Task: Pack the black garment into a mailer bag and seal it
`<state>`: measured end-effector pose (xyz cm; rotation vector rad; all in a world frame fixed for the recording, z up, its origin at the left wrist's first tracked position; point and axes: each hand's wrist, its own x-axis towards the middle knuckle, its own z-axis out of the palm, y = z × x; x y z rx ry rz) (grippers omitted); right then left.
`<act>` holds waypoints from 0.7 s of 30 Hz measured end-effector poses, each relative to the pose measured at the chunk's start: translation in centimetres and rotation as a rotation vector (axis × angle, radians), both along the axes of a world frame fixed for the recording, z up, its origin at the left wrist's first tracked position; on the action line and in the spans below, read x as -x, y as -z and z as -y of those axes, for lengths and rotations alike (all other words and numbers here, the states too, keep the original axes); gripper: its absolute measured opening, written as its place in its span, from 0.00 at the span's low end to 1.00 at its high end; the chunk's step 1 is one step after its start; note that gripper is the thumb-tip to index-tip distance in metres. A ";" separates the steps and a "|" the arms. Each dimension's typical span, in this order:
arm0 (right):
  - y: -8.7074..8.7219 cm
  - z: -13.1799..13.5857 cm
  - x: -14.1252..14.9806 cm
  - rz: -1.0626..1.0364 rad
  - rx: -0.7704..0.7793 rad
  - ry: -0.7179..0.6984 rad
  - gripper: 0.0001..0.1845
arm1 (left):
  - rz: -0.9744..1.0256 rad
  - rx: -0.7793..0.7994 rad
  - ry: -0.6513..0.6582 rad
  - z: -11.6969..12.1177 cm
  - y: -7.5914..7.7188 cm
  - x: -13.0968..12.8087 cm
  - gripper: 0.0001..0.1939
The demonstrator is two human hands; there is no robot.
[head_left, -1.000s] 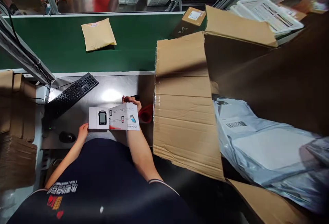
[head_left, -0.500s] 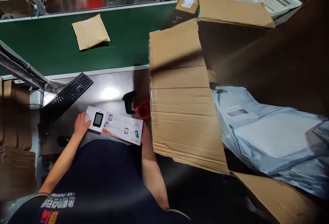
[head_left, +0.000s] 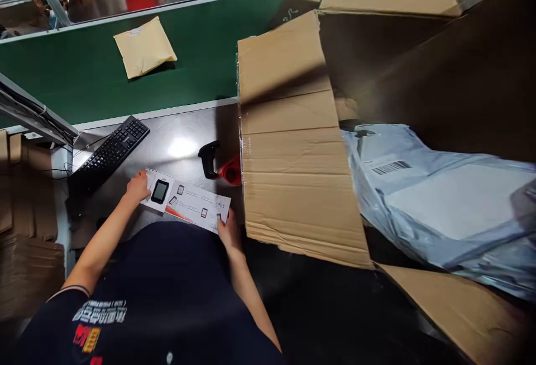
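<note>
A long white printed box (head_left: 195,206), with pictures of small devices on its right part and a black device with a screen (head_left: 159,191) shown at its left end, is held low before my body. I cannot tell whether that device is real or printed. My left hand (head_left: 138,187) grips the left end, fingers closed on the edge. At the lower right corner, my right hand (head_left: 229,230) pinches the box with the thumb on top. Just beyond the box lies a black and red handheld scanner (head_left: 209,159), partly behind cardboard.
A black keyboard (head_left: 111,155) sits at the left of the metal table (head_left: 178,125). On the green ledge (head_left: 205,58) rests a padded envelope (head_left: 145,48). To the right stands a large open carton (head_left: 293,153), holding a grey plastic mailer bag (head_left: 439,203). Flattened cardboard (head_left: 31,197) is stacked far left.
My right hand has come out from beside the carton flap, and its thumb now shows on the box's corner. The left hand keeps its end. The camera view has shifted slightly.
</note>
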<state>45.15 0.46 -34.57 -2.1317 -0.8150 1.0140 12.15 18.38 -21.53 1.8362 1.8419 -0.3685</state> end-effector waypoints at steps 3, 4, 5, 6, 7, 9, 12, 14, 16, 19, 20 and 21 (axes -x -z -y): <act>-0.1 -0.9 0.0 -0.009 -0.072 -0.033 0.37 | 0.030 -0.024 -0.028 0.3 0.6 1.2 0.41; -0.2 -1.4 0.0 -0.004 -0.105 -0.042 0.38 | 0.045 -0.013 -0.041 0.4 0.8 1.7 0.42; -0.2 -2.2 0.0 0.007 -0.136 -0.051 0.38 | 0.061 0.000 -0.051 0.5 0.9 2.2 0.44; -0.3 -3.0 0.0 0.024 -0.160 -0.061 0.37 | 0.073 0.008 -0.060 0.5 1.0 2.6 0.45; -0.3 -3.9 -0.1 0.044 -0.177 -0.070 0.36 | 0.080 0.009 -0.067 0.5 1.1 2.8 0.47; -0.3 -5.6 -0.2 0.098 -0.193 -0.100 0.33 | 0.071 0.001 -0.080 0.3 1.1 2.9 0.48; -0.2 -7.7 -0.6 0.201 -0.216 -0.194 0.30 | 0.031 0.011 -0.126 0.0 1.0 2.4 0.49; 0.1 -8.4 -0.7 0.256 -0.230 -0.242 0.29 | -0.004 0.028 -0.159 -0.3 0.9 2.1 0.50; 0.6 -8.3 -0.7 0.276 -0.228 -0.254 0.29 | -0.026 0.039 -0.178 -0.5 0.9 2.0 0.51; 1.6 -7.2 -0.1 0.293 -0.212 -0.214 0.31 | -0.028 0.040 -0.168 -0.9 1.3 1.9 0.50; 2.0 -6.6 0.2 0.305 -0.216 -0.186 0.32 | -0.027 0.034 -0.163 -1.0 1.4 1.8 0.49; 2.3 -6.1 0.6 0.320 -0.226 -0.155 0.33 | -0.026 0.027 -0.163 -1.0 1.6 1.8 0.50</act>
